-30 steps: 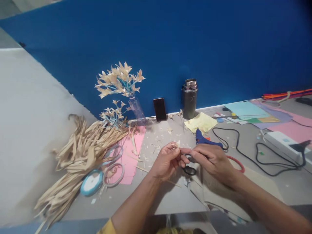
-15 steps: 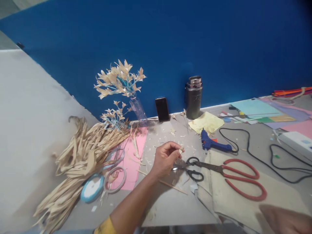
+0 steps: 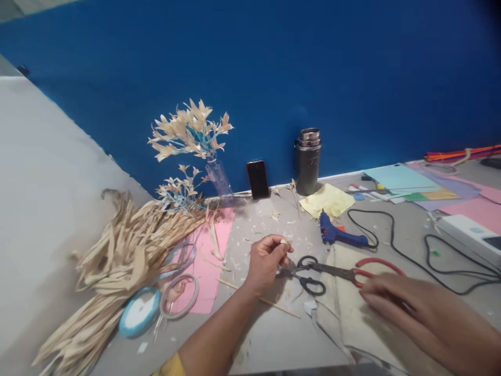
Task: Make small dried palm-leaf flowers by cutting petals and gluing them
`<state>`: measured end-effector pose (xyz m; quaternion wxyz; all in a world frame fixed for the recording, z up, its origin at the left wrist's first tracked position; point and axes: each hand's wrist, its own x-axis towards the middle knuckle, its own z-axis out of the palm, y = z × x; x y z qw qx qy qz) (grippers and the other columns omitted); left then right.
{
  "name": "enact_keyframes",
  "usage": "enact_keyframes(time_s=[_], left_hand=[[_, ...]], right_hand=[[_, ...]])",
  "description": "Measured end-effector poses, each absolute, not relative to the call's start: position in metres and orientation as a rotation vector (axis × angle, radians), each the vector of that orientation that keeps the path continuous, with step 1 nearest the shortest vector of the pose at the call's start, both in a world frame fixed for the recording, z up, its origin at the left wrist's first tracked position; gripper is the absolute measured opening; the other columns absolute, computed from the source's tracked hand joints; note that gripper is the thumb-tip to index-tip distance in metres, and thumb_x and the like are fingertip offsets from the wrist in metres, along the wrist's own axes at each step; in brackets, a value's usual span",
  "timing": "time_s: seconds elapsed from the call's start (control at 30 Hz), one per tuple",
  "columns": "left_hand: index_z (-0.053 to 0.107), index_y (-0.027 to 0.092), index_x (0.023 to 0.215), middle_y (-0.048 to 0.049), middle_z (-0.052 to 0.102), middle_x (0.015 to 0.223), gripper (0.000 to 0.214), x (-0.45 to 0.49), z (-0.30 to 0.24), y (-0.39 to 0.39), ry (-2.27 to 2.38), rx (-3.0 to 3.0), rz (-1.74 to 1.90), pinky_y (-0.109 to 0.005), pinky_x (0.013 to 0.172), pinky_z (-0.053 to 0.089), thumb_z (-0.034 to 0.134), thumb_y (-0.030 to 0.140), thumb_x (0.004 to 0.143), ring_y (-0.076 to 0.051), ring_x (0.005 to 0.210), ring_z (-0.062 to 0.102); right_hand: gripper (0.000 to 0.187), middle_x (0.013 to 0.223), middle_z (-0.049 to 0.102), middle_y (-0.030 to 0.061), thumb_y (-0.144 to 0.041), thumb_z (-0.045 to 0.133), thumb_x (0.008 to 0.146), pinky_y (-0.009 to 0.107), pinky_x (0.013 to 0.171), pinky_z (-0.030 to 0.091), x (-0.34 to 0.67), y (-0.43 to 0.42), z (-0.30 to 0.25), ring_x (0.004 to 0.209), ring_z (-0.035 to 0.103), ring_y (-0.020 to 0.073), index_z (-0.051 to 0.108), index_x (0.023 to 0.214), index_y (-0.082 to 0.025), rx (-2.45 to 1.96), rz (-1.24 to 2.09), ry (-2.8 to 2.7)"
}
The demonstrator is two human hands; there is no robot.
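Observation:
My left hand (image 3: 266, 261) is closed over the middle of the table, with a small pale piece of dried husk (image 3: 287, 242) pinched between thumb and fingertips. Beneath and beside it lie black-handled scissors (image 3: 312, 284), their blades partly hidden by the hand. My right hand (image 3: 415, 308) is slightly blurred above the large red-handled scissors (image 3: 381, 263). Its fingers are stretched forward and the thumb stands apart, with nothing visible between them. It covers much of the lower red handle; whether it touches the handle I cannot make out.
A blue glue gun (image 3: 342, 235) with a black cord lies behind the scissors. A flask (image 3: 308, 164), a phone (image 3: 258, 179) and a vase of husk flowers (image 3: 219, 180) stand along the wall. Dried husks (image 3: 129, 250), tape rolls (image 3: 140, 312) and pink paper (image 3: 223, 243) are on the left.
My right hand has come in from the lower right corner, up and left to the red scissors handles. My left hand still pinches the husk piece. The view has shifted slightly.

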<state>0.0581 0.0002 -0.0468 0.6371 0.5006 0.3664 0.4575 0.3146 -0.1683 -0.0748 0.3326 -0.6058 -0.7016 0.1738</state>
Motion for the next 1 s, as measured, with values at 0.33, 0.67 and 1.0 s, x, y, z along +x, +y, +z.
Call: enact_keyframes(time_s=[0.33, 0.67, 1.0], left_hand=[[0.071, 0.013, 0.070, -0.0068, 0.070, 0.066, 0.024, 0.050, -0.054, 0.009, 0.921, 1.034, 1.047, -0.019, 0.045, 0.037, 0.085, 0.032, 0.065, -0.007, 0.045, 0.051], [0.065, 0.014, 0.074, -0.0042, 0.073, 0.073, 0.032, 0.038, -0.048, 0.035, 0.937, 0.770, 1.242, -0.017, 0.043, 0.036, 0.088, 0.029, 0.058, -0.004, 0.045, 0.048], [0.059, 0.014, 0.076, -0.0006, 0.067, 0.062, 0.037, 0.039, -0.058, 0.037, 0.950, 0.735, 1.245, -0.016, 0.040, 0.031, 0.086, 0.037, 0.062, -0.003, 0.040, 0.043]], right_hand=[[0.025, 0.073, 0.074, 0.0025, -0.034, 0.053, 0.092, 0.030, 0.058, 0.031, 0.237, -0.023, -0.003, 0.067, 0.063, 0.0207, 0.068, 0.074, -0.025, -1.754, 0.347, -2.077], [0.018, 0.074, 0.074, 0.0034, -0.030, 0.062, 0.085, 0.029, 0.052, 0.033, 0.276, 0.021, 0.005, 0.063, 0.063, 0.0203, 0.069, 0.069, -0.025, -1.814, 0.381, -2.088], [0.024, 0.110, 0.074, 0.0110, -0.025, 0.057, 0.089, 0.028, 0.066, 0.040, 0.238, 0.118, -0.030, 0.090, 0.069, 0.0257, 0.072, 0.108, -0.023, -1.745, 0.113, -2.559]])
